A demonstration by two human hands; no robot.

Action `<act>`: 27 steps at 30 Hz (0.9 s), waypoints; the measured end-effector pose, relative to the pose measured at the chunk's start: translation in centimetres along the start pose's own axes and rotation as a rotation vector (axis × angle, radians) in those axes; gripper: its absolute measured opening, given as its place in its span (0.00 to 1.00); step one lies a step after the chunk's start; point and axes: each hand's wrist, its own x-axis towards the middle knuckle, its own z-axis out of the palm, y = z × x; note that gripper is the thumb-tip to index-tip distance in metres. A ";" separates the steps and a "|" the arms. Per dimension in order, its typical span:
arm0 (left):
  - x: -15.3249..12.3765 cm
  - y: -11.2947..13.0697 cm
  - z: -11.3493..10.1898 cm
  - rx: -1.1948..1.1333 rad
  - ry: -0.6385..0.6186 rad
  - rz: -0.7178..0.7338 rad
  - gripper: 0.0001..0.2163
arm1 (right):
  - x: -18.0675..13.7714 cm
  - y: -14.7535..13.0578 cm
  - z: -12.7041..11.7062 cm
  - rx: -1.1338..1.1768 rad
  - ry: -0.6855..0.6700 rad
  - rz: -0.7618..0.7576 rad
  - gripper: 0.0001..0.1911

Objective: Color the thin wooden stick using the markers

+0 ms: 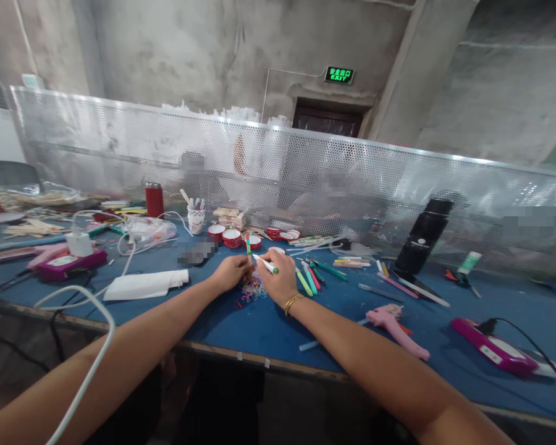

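My left hand (231, 273) is closed on a thin upright stick (249, 245) with red and green colouring on its upper part. Close beside it, my right hand (280, 279) grips a white marker (266, 264) with a green end, its tip pointing at the stick. Whether the tip touches the stick I cannot tell. Under both hands lies a pile of small multicoloured rubber bands (254, 288). Several coloured markers (308, 278) rest just right of my right hand. Behind the hands stand small red-and-white round containers (232, 238).
A pink glue gun (398, 330) and a purple power strip (493, 347) lie to the right, near a black bottle (424, 238). On the left are a white paper roll (146, 285), another purple power strip (69, 266) and a looping white cable (102, 352). A perforated metal screen (269, 167) borders the back.
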 end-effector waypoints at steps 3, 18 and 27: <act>0.0 -0.1 0.0 -0.004 0.009 0.007 0.13 | 0.0 0.0 0.0 0.013 0.001 0.000 0.06; 0.1 -0.4 0.1 0.007 0.024 0.026 0.13 | -0.1 -0.2 0.0 0.026 -0.001 -0.006 0.06; 0.1 -0.4 0.0 0.002 0.021 0.029 0.15 | 0.0 0.1 0.0 0.012 -0.003 0.006 0.07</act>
